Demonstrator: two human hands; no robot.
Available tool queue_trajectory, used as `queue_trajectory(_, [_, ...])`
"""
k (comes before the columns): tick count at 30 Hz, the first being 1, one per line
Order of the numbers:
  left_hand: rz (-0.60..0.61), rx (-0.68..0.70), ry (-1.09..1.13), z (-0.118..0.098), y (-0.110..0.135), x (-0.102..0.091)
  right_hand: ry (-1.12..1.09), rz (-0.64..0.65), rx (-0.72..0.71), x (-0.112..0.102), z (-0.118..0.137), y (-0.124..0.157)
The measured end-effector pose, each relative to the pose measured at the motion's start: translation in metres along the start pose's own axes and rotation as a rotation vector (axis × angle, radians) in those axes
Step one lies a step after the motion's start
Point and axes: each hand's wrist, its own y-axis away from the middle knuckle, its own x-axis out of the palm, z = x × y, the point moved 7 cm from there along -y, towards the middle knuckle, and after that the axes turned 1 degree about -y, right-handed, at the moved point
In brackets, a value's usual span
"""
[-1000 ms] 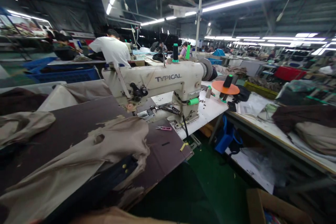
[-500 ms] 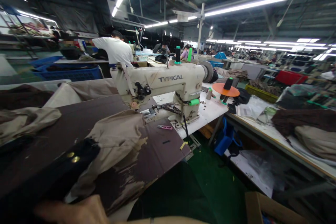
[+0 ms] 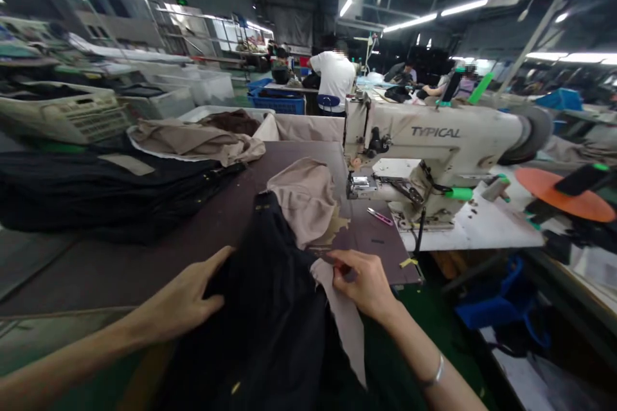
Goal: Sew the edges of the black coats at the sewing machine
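A black garment [image 3: 270, 295] with beige lining [image 3: 308, 199] hangs over the near edge of the table, its lining spread toward the sewing machine [image 3: 434, 135]. My left hand [image 3: 197, 292] is closed on the garment's left side, thumb and fingers on the black cloth. On the other side, my right hand [image 3: 361, 279] pinches the edge of a beige fabric flap [image 3: 344, 321] that dangles below the tabletop. Small gold fittings show on the black cloth. Pink thread snips [image 3: 380, 216] lie on the table beyond my right hand.
A pile of black garments [image 3: 110, 186] covers the table's left side, with beige cloth [image 3: 197, 138] behind it. Thread cones and an orange disc [image 3: 563, 192] stand right of the machine. A person in a white shirt [image 3: 336, 77] sits at the back.
The view has swung left. The garment has been drawn to the middle at the table edge. Both hands are now in view on it, the right one at the beige flap.
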Motion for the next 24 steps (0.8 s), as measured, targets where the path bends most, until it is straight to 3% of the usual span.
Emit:
queue_trajectory(4, [0.112,0.025,0.134,-0.028,0.009,0.015,-0.148,-0.092,0.16,-0.01,0.017,-0.007])
queue_trajectory(8, [0.072,0.012,0.249,-0.056,0.014,0.007,-0.25,0.112,0.155,0.008,0.051,-0.021])
queue_trajectory(12, [0.027,0.0,0.439,-0.041,0.01,0.02,-0.368,0.366,0.099,0.036,0.043,-0.018])
queue_trajectory(14, [0.092,-0.005,0.53,-0.029,0.004,0.034,-0.368,0.388,0.066,0.04,0.033,-0.016])
queue_trajectory(16, [0.138,0.027,0.465,-0.026,-0.002,0.038,-0.313,0.346,0.06,0.038,0.026,-0.016])
queue_trajectory(18, [0.018,0.142,0.245,-0.037,-0.005,0.019,-0.264,0.318,0.072,0.037,0.024,-0.018])
queue_trajectory(20, [-0.161,0.312,0.013,-0.065,0.001,-0.008,-0.242,0.305,0.08,0.038,0.026,-0.021])
queue_trajectory(21, [-0.183,0.398,-0.059,-0.081,0.005,-0.015,-0.236,0.301,0.073,0.039,0.028,-0.022])
queue_trajectory(24, [-0.099,0.541,-0.1,-0.113,0.012,-0.012,-0.212,0.245,0.039,0.041,0.032,-0.027])
